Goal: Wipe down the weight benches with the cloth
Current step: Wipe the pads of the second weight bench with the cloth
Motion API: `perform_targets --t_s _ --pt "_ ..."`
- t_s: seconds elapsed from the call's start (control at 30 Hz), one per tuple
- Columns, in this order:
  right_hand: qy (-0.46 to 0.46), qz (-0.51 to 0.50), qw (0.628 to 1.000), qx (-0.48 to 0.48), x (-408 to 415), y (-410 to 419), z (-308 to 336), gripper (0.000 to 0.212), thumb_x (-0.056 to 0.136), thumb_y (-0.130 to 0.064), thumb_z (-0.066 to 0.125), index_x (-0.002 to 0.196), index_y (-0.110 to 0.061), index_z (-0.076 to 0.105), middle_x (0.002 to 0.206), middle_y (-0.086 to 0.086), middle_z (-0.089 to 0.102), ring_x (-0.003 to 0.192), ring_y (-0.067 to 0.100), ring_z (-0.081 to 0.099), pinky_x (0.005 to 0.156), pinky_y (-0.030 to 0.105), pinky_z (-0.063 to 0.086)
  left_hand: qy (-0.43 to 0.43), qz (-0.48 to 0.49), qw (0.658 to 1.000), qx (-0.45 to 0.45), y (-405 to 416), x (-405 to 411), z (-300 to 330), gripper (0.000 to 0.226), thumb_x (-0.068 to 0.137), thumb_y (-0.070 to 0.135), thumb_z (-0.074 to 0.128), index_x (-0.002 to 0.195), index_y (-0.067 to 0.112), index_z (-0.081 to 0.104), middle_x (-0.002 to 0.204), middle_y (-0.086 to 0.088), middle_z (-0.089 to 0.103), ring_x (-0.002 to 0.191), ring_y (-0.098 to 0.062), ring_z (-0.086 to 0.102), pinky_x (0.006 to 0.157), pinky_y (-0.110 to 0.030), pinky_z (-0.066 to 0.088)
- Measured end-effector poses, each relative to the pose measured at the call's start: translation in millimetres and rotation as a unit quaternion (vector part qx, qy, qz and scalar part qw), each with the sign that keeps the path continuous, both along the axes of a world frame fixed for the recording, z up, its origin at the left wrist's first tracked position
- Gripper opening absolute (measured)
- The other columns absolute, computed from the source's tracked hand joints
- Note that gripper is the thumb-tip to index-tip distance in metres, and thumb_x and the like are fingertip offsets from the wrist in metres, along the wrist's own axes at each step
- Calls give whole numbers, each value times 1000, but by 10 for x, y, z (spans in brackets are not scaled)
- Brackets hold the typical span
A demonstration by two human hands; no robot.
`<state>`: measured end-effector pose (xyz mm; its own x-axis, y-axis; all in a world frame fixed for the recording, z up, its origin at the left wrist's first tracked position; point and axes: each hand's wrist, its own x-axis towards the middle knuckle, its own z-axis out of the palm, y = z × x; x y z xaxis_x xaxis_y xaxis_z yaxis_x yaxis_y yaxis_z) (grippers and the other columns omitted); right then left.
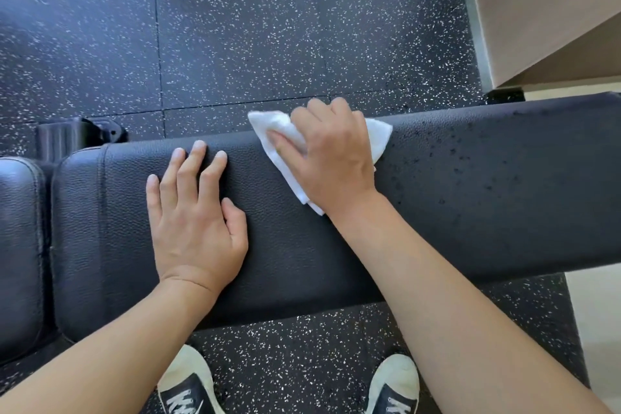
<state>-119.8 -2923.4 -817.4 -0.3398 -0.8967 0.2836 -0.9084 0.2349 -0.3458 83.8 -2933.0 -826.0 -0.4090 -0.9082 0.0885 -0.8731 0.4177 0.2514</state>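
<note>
Head view: your right hand (331,158) has curled fingers bunching the folded white cloth (285,141) on the far edge of the pebbled black vinyl bench pad (470,185). Your left hand (195,212) lies flat, fingers spread, beside it. Speckled rubber floor (268,27) underneath.

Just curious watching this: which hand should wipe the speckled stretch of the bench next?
The right hand, probably. It already grips the white cloth and sits beside the droplet-speckled part of the bench pad. The left hand lies flat and empty on the pad, farther away.
</note>
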Motion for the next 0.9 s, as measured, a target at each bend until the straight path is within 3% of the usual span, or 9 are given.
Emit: perform_targets --t_s 0.23,0.33,0.47,0.57,0.77,0.9 --pt "6 32 999 -29 191 1036 -96 43 100 -40 65 68 -19 45 66 -1 42 69 18 28 57 37 29 4 -3 1000 -7 -8 22 -55 60 91 26 45 150 16 48 164 -9 39 156 -35 30 127 -60 17" --pt "35 45 998 -36 114 869 -77 44 98 -40 67 66 -17 47 65 1 44 65 24 37 58 39 29 6 -3 1000 -4 -11 29 -80 60 91 28 44 150 18 47 165 -7 38 156 -33 28 128 -58 16" --pt "40 18 999 -25 -13 242 -33 41 97 -46 66 73 -15 56 83 5 55 79 27 48 68 40 32 3 -1 1000 -8 -18 37 -85 59 92 28 45 150 18 47 165 -6 37 157 -33 28 128 -58 15" --pt "33 4 999 -16 -24 28 -6 40 100 -47 61 77 -14 56 83 6 55 79 29 50 68 41 35 4 -2 1000 -5 -23 17 -86 59 92 29 44 150 18 47 165 -7 38 156 -33 28 128 -58 15" --pt "5 57 998 -6 105 704 -43 37 107 -42 52 89 -12 65 88 3 59 78 26 46 68 40 35 5 -2 1000 -7 -24 49 -89 60 92 29 44 150 18 47 165 -7 37 156 -34 28 128 -58 15" --pt "-17 54 998 -14 81 1007 -64 26 103 -36 64 89 -13 65 90 1 58 78 23 43 68 40 38 5 -3 1000 -10 -23 39 -98 61 91 29 44 151 18 47 165 -7 37 156 -33 28 129 -58 15"
